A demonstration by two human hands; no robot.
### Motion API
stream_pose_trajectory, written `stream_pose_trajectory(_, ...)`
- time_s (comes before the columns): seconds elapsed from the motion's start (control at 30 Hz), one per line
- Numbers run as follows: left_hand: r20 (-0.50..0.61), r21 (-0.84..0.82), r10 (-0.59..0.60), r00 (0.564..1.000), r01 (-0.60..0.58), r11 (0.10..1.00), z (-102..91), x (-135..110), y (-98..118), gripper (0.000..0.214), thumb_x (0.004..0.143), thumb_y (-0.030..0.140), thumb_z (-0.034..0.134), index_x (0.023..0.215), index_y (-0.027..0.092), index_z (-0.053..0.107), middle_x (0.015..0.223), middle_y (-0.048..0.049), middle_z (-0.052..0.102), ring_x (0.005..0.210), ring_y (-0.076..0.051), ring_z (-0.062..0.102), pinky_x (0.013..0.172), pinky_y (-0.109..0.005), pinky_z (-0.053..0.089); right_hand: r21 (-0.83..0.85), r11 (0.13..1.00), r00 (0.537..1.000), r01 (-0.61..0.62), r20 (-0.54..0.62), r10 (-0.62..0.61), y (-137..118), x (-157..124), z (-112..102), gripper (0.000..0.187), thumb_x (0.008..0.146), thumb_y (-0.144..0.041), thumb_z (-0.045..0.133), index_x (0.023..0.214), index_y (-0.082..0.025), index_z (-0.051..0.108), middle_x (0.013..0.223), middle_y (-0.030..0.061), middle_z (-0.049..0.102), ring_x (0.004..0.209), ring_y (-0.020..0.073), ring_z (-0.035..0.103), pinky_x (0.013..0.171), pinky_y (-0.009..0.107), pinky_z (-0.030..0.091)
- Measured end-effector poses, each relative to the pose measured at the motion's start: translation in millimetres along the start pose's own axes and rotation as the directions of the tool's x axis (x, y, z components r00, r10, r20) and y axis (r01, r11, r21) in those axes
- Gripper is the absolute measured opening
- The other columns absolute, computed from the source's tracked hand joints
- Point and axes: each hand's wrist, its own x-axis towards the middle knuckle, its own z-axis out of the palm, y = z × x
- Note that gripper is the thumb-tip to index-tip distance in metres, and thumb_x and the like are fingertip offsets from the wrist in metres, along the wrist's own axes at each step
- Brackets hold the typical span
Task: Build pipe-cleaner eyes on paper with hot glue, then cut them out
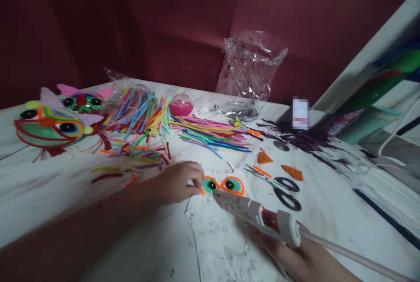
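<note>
My left hand (183, 180) is closed in a pinch at the outer edge of an eye shape (208, 183) made of coiled pipe cleaners. Between its fingertips is the end of an orange pipe cleaner (201, 192) that rims this eye. A second, similar eye (231, 184) lies just to the right. My right hand (297, 253) grips a white hot glue gun (247, 212), whose nozzle points at the lower edge of the first eye. A clear glue stick (354, 255) sticks out of its back. Handwritten paper (213, 234) lies under the eyes and gun.
Black-handled scissors (278, 190) lie open right of the eyes, near two brown-orange pieces (292, 172). Behind are loose pipe cleaners (210, 133), a pink ball (181, 105), plastic bags (251, 67) and purple strands (305, 139). Two decorated masks (49, 131) stand at left.
</note>
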Motion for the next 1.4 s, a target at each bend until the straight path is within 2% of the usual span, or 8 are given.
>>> stream_pose_trajectory(0.1,0.000,0.000,-0.004,1.000,0.004,1.000,-0.1,0,0,0.007,0.073,0.012,0.063,0.067,0.016,0.062,0.088,-0.0042,0.064,0.084,-0.015,0.060,0.075,-0.023,0.043,-0.010,1.000,1.000,0.009,0.030,-0.008,4,2,-5,0.039,0.077,-0.052,0.051,0.087,-0.021,0.071,0.095,0.0091,0.073,0.088,0.0282,0.066,0.085,0.039,0.052)
stream_pose_trajectory(0.27,0.001,0.000,0.015,1.000,-0.015,1.000,0.0,-2,-2,0.008,0.074,0.013,0.062,0.067,0.016,0.062,0.088,-0.0037,0.064,0.084,-0.014,0.060,0.076,-0.023,0.043,-0.067,0.998,0.992,-0.024,0.123,0.032,18,3,-8,0.047,0.079,-0.054,0.050,0.107,-0.020,0.067,0.111,0.0106,0.068,0.099,0.0294,0.063,0.088,0.039,0.051)
stream_pose_trajectory(0.37,0.000,-0.001,0.013,1.000,-0.013,1.000,0.4,-1,-2,0.008,0.073,0.012,0.062,0.066,0.016,0.062,0.088,-0.0034,0.064,0.084,-0.014,0.060,0.075,-0.023,0.043,-0.091,0.996,0.987,-0.018,0.157,0.032,17,2,-6,0.049,0.082,-0.058,0.044,0.100,-0.019,0.068,0.103,0.0113,0.070,0.094,0.0286,0.064,0.088,0.039,0.051)
stream_pose_trajectory(0.43,-0.003,-0.001,0.006,1.000,-0.006,1.000,0.6,-1,-2,0.008,0.073,0.011,0.062,0.066,0.016,0.062,0.088,-0.0035,0.064,0.084,-0.014,0.060,0.075,-0.023,0.043,-0.081,0.997,0.989,-0.009,0.149,0.022,11,2,-4,0.049,0.083,-0.058,0.042,0.094,-0.019,0.069,0.097,0.0106,0.071,0.089,0.0281,0.066,0.086,0.039,0.052)
stream_pose_trajectory(0.6,-0.002,0.007,-0.009,1.000,0.009,1.000,0.1,0,-1,0.008,0.072,0.012,0.063,0.066,0.016,0.062,0.087,-0.0036,0.064,0.083,-0.015,0.060,0.074,-0.023,0.043,-0.045,0.999,0.993,0.025,0.119,-0.020,2,3,-1,0.046,0.079,-0.056,0.049,0.102,-0.021,0.069,0.106,0.0096,0.070,0.093,0.0283,0.065,0.085,0.036,0.053)
stream_pose_trajectory(0.8,-0.003,-0.001,0.001,1.000,-0.001,1.000,0.7,-1,-2,0.008,0.073,0.012,0.062,0.066,0.017,0.062,0.088,-0.0036,0.064,0.084,-0.015,0.060,0.075,-0.023,0.043,0.017,1.000,0.999,0.018,-0.044,-0.017,2,-1,0,0.039,0.077,-0.051,0.052,0.089,-0.020,0.071,0.083,0.0065,0.074,0.076,0.0249,0.067,0.073,0.034,0.055)
stream_pose_trajectory(1.03,-0.002,0.003,0.001,1.000,-0.001,1.000,1.0,-1,-2,0.008,0.072,0.012,0.062,0.066,0.016,0.062,0.087,-0.0038,0.064,0.083,-0.015,0.060,0.074,-0.023,0.043,0.052,0.997,0.998,0.057,-0.007,-0.057,-8,0,0,0.039,0.077,-0.054,0.052,0.079,-0.021,0.071,0.083,0.0068,0.074,0.080,0.0246,0.067,0.078,0.032,0.054)
stream_pose_trajectory(1.4,0.003,0.006,-0.005,1.000,0.005,1.000,0.3,-1,-2,0.007,0.072,0.012,0.062,0.067,0.017,0.062,0.087,-0.0033,0.064,0.083,-0.014,0.059,0.074,-0.023,0.043,-0.042,0.999,0.998,0.014,0.066,-0.011,-1,0,2,0.053,0.079,-0.057,0.048,0.115,-0.022,0.065,0.108,0.0082,0.071,0.087,0.0265,0.067,0.083,0.034,0.053)
